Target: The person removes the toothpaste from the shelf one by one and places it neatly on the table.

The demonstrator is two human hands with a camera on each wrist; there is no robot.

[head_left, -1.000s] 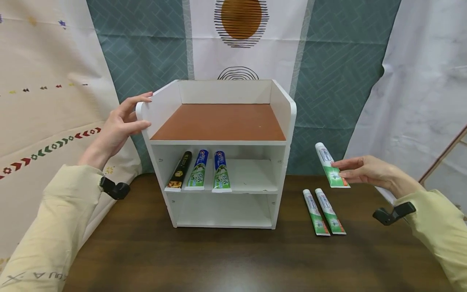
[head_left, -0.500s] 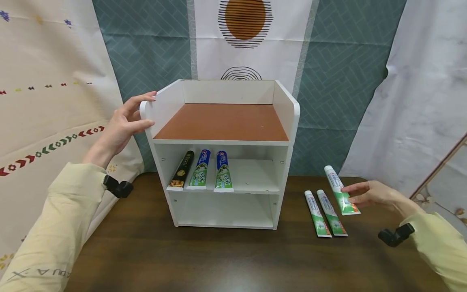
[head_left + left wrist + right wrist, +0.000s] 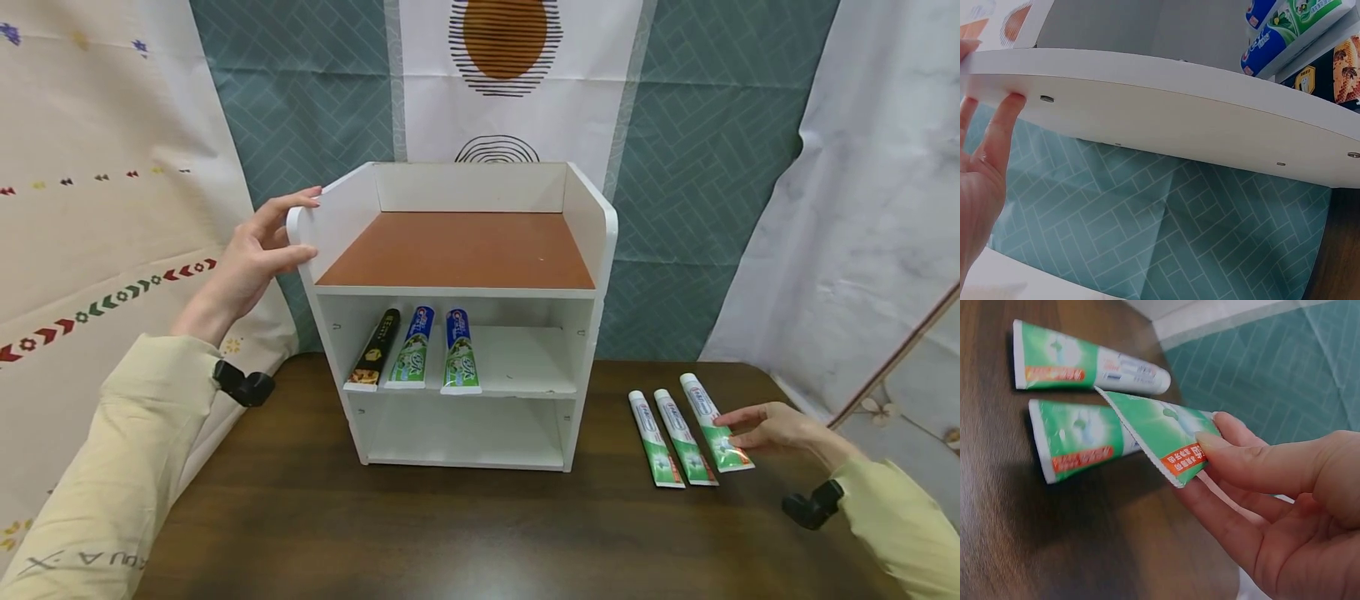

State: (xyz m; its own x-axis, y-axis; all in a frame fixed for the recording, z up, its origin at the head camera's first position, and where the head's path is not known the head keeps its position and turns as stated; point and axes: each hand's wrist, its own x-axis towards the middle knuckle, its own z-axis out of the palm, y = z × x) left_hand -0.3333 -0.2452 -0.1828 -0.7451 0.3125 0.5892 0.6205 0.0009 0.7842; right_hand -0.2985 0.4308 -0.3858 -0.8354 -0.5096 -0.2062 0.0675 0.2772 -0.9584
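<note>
My right hand [image 3: 783,433] pinches a green and white toothpaste tube [image 3: 707,412] between thumb and fingers, at the tabletop right of the shelf. In the right wrist view the held tube [image 3: 1163,428] tilts above two matching tubes, one [image 3: 1079,434] lower and one [image 3: 1060,359] farther up. Those two lie side by side on the table, just left of the held one. My left hand [image 3: 251,262] grips the upper left side panel of a white shelf unit [image 3: 456,292], fingers over its edge and thumb at the front. The left wrist view shows fingertips against the panel [image 3: 1166,122].
On the middle shelf rest a black tube [image 3: 372,350] and two blue and green toothpaste tubes, one [image 3: 411,350] beside it and one [image 3: 459,354] farther right. The unit stands on a dark wooden table [image 3: 450,533]. Patterned cloths [image 3: 322,100] hang behind and at both sides.
My right hand has lowered the toothpaste tube from above the table down beside the other two, moving slightly right. The left hand keeps its hold on the shelf unit.
</note>
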